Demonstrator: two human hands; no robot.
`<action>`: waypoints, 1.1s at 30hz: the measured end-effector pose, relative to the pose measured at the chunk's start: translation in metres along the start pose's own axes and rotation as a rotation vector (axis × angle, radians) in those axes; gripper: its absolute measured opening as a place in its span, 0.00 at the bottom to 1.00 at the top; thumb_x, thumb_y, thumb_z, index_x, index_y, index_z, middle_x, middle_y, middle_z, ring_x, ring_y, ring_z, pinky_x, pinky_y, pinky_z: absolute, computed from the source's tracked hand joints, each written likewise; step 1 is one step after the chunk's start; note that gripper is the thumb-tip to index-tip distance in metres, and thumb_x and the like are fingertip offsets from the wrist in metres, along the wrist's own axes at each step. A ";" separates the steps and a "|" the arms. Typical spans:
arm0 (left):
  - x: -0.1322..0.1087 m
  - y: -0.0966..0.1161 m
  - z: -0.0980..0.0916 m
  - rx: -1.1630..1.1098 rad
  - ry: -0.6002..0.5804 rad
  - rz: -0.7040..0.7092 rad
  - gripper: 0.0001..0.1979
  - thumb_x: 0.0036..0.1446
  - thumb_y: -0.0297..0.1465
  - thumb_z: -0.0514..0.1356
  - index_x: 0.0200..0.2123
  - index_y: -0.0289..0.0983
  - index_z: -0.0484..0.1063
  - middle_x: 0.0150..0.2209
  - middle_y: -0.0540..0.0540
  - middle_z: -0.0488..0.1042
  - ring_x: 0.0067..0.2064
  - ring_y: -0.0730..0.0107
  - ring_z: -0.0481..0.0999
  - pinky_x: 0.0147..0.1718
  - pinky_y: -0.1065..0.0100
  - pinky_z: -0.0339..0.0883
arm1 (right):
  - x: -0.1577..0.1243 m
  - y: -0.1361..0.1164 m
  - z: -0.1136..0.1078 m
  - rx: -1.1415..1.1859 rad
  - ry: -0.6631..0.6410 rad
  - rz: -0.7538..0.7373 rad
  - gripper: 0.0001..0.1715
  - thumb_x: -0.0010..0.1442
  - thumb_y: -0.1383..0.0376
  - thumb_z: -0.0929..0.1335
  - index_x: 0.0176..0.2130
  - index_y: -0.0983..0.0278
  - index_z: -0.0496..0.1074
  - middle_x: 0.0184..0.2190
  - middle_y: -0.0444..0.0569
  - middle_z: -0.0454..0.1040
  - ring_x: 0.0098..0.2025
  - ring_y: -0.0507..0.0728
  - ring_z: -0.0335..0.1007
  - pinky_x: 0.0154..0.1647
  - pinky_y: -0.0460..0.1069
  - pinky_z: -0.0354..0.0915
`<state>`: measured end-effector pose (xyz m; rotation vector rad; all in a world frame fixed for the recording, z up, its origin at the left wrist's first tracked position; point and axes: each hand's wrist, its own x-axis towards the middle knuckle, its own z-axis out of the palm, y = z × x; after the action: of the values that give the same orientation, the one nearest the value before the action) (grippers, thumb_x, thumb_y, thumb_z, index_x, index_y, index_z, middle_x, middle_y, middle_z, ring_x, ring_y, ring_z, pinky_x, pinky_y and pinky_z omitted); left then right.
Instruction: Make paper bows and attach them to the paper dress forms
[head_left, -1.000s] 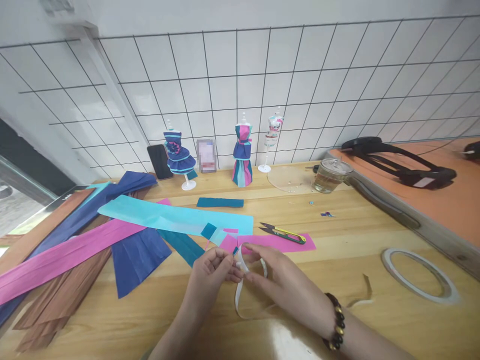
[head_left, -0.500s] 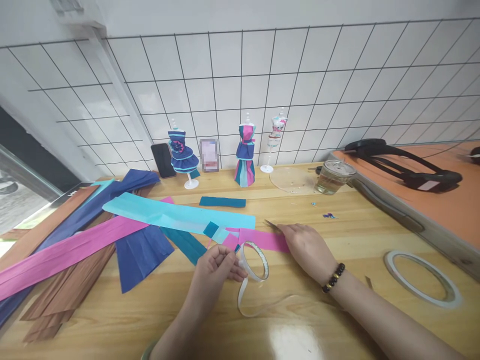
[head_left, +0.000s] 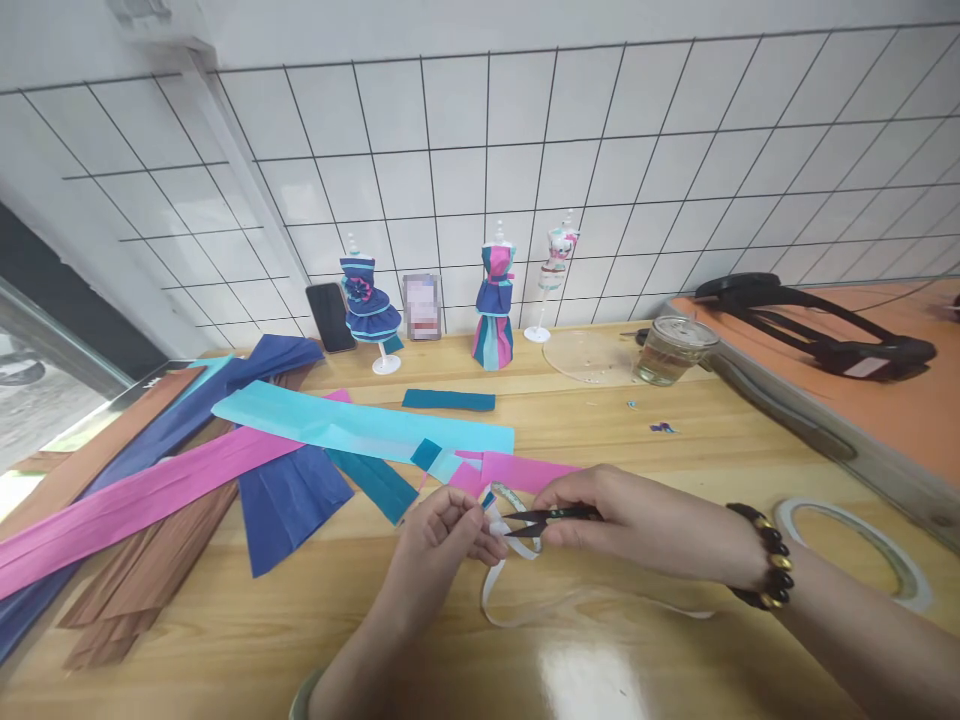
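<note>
My left hand (head_left: 442, 535) is closed in a pinch on a small roll of white tape (head_left: 517, 510), whose loose strip (head_left: 525, 610) curls down onto the wooden table (head_left: 675, 450). My right hand (head_left: 637, 520) grips small black thread snips (head_left: 536, 518), with the blades pointing left at the tape right beside my left fingers. A pink paper strip (head_left: 525, 468) lies just behind both hands.
Crepe paper strips in light blue (head_left: 352, 425), pink (head_left: 135, 500), navy (head_left: 289, 500) and brown (head_left: 142, 570) spread over the left. Three small dress mannequins (head_left: 493, 310), a phone (head_left: 331, 317) and a glass jar (head_left: 671, 350) stand at the back. A larger tape ring (head_left: 862, 535) lies right.
My right hand left the tape, reached to the snips on the pink paper, picked them up and brought them back to the tape held by my left hand.
</note>
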<state>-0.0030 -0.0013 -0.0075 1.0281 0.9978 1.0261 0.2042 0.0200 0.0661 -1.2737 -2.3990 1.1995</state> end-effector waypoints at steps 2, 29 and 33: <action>-0.002 0.002 0.000 0.003 -0.047 -0.003 0.12 0.52 0.37 0.59 0.27 0.34 0.64 0.23 0.46 0.75 0.25 0.67 0.77 0.27 0.67 0.70 | 0.005 -0.004 -0.005 -0.081 -0.030 -0.012 0.13 0.58 0.59 0.63 0.35 0.62 0.75 0.28 0.45 0.74 0.28 0.53 0.66 0.28 0.46 0.59; -0.011 0.006 0.000 -0.022 -0.354 -0.116 0.11 0.56 0.37 0.55 0.31 0.35 0.62 0.26 0.44 0.76 0.25 0.70 0.77 0.25 0.71 0.68 | 0.026 -0.001 -0.019 0.016 -0.406 -0.109 0.20 0.60 0.55 0.60 0.36 0.65 0.73 0.22 0.40 0.58 0.24 0.48 0.49 0.24 0.42 0.53; -0.012 0.006 0.001 -0.011 -0.374 -0.124 0.11 0.57 0.37 0.55 0.31 0.35 0.62 0.25 0.45 0.76 0.25 0.70 0.77 0.24 0.72 0.66 | 0.024 0.000 -0.017 0.039 -0.404 -0.097 0.20 0.60 0.55 0.60 0.34 0.65 0.74 0.22 0.39 0.58 0.24 0.48 0.50 0.25 0.42 0.53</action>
<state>-0.0062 -0.0121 0.0007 1.0865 0.7365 0.7035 0.1975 0.0477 0.0728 -0.9630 -2.6528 1.5934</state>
